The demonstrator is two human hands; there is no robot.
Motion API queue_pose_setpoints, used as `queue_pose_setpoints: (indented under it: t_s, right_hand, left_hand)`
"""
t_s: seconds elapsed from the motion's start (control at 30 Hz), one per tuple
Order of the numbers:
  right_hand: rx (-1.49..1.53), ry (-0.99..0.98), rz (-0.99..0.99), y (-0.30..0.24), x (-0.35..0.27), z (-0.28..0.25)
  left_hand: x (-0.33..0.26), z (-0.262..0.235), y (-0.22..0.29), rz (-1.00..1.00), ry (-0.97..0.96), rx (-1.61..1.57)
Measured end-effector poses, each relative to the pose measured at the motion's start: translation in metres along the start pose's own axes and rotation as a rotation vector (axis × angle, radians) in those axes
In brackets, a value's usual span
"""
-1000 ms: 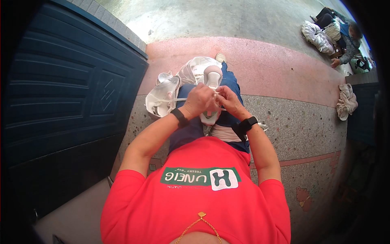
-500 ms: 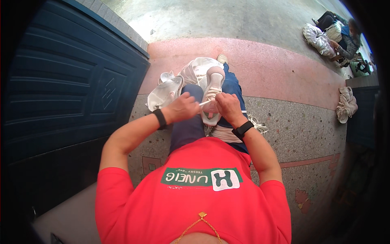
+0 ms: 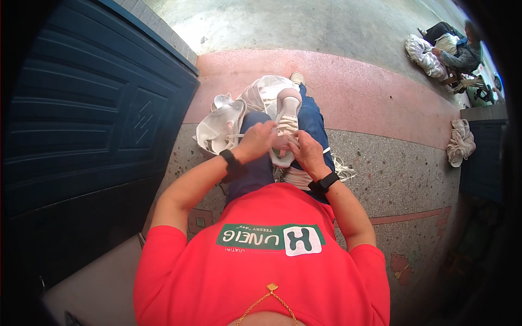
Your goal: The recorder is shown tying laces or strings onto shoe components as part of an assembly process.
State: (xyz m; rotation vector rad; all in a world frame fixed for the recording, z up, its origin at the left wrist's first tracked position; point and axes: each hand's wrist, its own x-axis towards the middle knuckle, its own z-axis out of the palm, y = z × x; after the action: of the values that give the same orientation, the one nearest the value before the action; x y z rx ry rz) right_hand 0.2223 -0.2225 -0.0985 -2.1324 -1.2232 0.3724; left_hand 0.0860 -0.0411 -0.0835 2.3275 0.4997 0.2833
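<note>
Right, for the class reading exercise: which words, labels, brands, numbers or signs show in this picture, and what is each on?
Red shirt: large lettering on a green block and a letter on a white panel; wording not copied here.
Same shirt: smaller lettering on and below the block, too small to read reliably.
Dark blue door: slanted-line emblem, no readable words.
Shoe: no lettering I can make out.

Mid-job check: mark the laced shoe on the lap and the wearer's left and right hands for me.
Shoe (image 3: 287,124): head view, on its laced middle.
Left hand (image 3: 256,140): head view, back of the hand.
Right hand (image 3: 309,153): head view, back of the hand.
</note>
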Motion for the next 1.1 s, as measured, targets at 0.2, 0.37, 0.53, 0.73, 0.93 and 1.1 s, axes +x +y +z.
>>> queue_pose_setpoints:
  t_s: [0.2, 0.37, 0.53, 0.73, 0.93, 1.1]
  right_hand:
    - [-0.095, -0.029, -0.163, 0.006, 0.0, -0.004]
    - [-0.163, -0.026, -0.228, 0.012, 0.004, -0.006]
    - [-0.168, -0.065, -0.095, 0.006, 0.013, -0.005]
    - [-0.2, -0.219, 0.195, -0.01, 0.034, -0.008]
    - [-0.052, -0.379, 0.393, -0.008, 0.056, -0.013]
    - [0.057, -0.398, 0.431, 0.015, 0.056, -0.006]
  left_hand:
    - [0.03, 0.001, -0.003, -0.382, -0.224, -0.242]
    - [0.027, 0.003, 0.011, -0.248, -0.262, -0.007]
    - [0.025, 0.003, 0.033, -0.114, -0.289, 0.261]
    - [0.027, 0.0, 0.03, -0.099, -0.349, 0.321]
    - [0.049, -0.013, 0.021, -0.126, -0.491, 0.314]
    - [0.056, -0.012, 0.004, -0.158, -0.588, 0.125]
